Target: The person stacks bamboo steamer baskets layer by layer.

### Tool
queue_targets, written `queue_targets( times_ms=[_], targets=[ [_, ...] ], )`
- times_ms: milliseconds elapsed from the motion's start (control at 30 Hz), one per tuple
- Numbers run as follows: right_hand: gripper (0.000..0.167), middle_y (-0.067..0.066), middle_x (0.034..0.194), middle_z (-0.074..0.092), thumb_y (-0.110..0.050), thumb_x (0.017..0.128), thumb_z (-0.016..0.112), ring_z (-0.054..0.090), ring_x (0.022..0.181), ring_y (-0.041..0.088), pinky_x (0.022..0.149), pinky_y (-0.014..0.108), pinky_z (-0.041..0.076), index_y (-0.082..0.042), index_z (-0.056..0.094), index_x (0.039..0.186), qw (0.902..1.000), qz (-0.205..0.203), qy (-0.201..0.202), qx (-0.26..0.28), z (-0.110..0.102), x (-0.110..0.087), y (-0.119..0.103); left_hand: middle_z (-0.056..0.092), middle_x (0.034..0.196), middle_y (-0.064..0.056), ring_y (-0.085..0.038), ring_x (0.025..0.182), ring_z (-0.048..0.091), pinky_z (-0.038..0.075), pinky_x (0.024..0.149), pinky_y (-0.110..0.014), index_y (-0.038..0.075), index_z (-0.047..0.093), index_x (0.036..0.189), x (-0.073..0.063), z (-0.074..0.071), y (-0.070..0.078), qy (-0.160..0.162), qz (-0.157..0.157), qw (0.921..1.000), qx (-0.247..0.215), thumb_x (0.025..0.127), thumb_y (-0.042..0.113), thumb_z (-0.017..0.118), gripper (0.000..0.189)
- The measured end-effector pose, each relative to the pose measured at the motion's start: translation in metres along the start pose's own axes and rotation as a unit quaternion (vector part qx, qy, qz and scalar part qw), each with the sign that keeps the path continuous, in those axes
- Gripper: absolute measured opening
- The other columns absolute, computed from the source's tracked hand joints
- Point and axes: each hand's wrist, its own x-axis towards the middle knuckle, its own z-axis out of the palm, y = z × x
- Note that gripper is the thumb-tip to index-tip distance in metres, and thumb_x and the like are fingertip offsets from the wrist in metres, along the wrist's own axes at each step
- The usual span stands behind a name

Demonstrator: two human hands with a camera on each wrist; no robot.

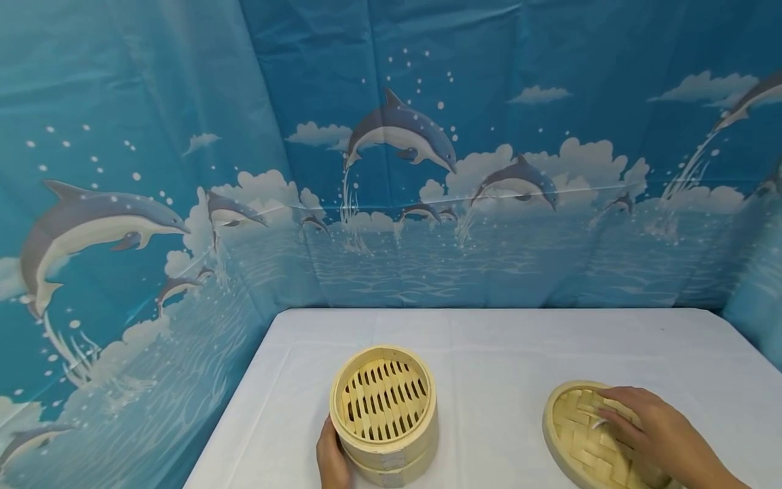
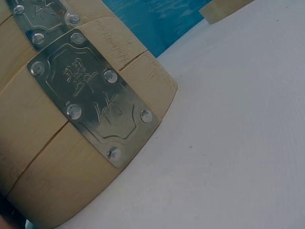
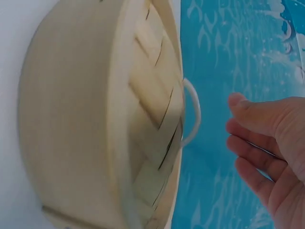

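A round two-tier bamboo steamer (image 1: 415,435) stands on the white table, its slatted base visible through the uncovered top. My left hand (image 1: 332,456) rests against its left wall with the fingers extending upward, partly hidden by the wall. Riveted metal plates (image 2: 95,98) join the bamboo bands in the left wrist view. To the right lies the woven bamboo lid (image 1: 577,435), domed side up, with a small white loop handle (image 3: 194,112). Just off that loop is my right hand (image 3: 267,143), its fingers loosely bent and holding nothing.
A white cloth covers the table (image 1: 495,380). Behind and beside it hangs a blue curtain (image 1: 391,272) printed with dolphins, meeting the table's back edge. The steamer and lid are set well apart.
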Motion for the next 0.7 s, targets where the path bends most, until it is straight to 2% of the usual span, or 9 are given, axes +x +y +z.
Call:
queue_targets(
  times_ms=[67,167,400,533,600,700],
  targets=[
    [0.031,0.014,0.100,0.062,-0.018,0.081,0.070,0.057,0.094,0.038,0.073,0.051,0.051,-0.001,0.065,0.106,0.9996,0.020,-0.022,0.002,0.000,-0.002,0.005,0.039,0.138,-0.021,-0.031,0.130,0.031,0.024,0.109,-0.043,-0.010,0.038,0.133,-0.001,0.000,0.001,0.007,0.003,1.0000,0.000,0.102,0.018,0.016,0.047],
    [0.027,0.013,0.098,0.062,-0.016,0.078,0.072,0.057,0.091,0.038,0.073,0.047,0.052,-0.002,0.066,0.101,0.9995,0.017,-0.026,0.008,0.003,-0.005,0.010,0.039,0.138,-0.021,-0.032,0.130,0.031,0.024,0.108,-0.044,-0.010,0.039,0.133,-0.001,0.000,0.001,0.013,0.002,0.9999,0.003,0.102,0.016,0.017,0.046],
    [0.016,-0.007,0.093,0.060,-0.021,0.080,0.070,0.059,0.088,0.028,0.075,0.034,0.053,-0.015,0.066,0.094,0.9986,-0.007,-0.051,0.003,0.015,-0.007,0.016,0.040,0.137,-0.021,-0.032,0.129,0.033,0.026,0.108,-0.045,-0.010,0.040,0.132,0.000,0.000,0.000,0.016,-0.007,0.9996,0.021,0.102,0.017,0.016,0.047],
    [0.012,-0.010,0.094,0.059,-0.019,0.083,0.067,0.059,0.088,0.024,0.075,0.030,0.052,-0.021,0.066,0.094,0.9969,-0.004,-0.079,0.007,0.017,-0.008,0.017,0.040,0.137,-0.021,-0.033,0.129,0.033,0.025,0.108,-0.047,-0.009,0.040,0.132,0.000,0.000,0.000,0.017,-0.011,0.9995,0.023,0.102,0.019,0.016,0.048],
    [0.013,-0.010,0.095,0.058,-0.017,0.082,0.068,0.058,0.088,0.022,0.076,0.029,0.052,-0.022,0.067,0.094,0.9973,-0.008,-0.072,0.009,0.019,-0.010,0.017,0.040,0.138,-0.021,-0.033,0.129,0.032,0.025,0.108,-0.047,-0.009,0.040,0.133,0.000,0.000,0.000,0.015,-0.010,0.9996,0.022,0.102,0.019,0.016,0.048],
    [0.018,-0.011,0.092,0.058,-0.011,0.078,0.071,0.059,0.086,0.019,0.073,0.025,0.052,-0.022,0.068,0.092,0.9988,-0.027,-0.040,-0.002,0.022,-0.012,0.018,0.039,0.138,-0.021,-0.033,0.129,0.032,0.025,0.108,-0.047,-0.009,0.040,0.133,0.000,0.001,0.000,0.014,-0.011,0.9997,0.019,0.102,0.019,0.016,0.048]
  ],
)
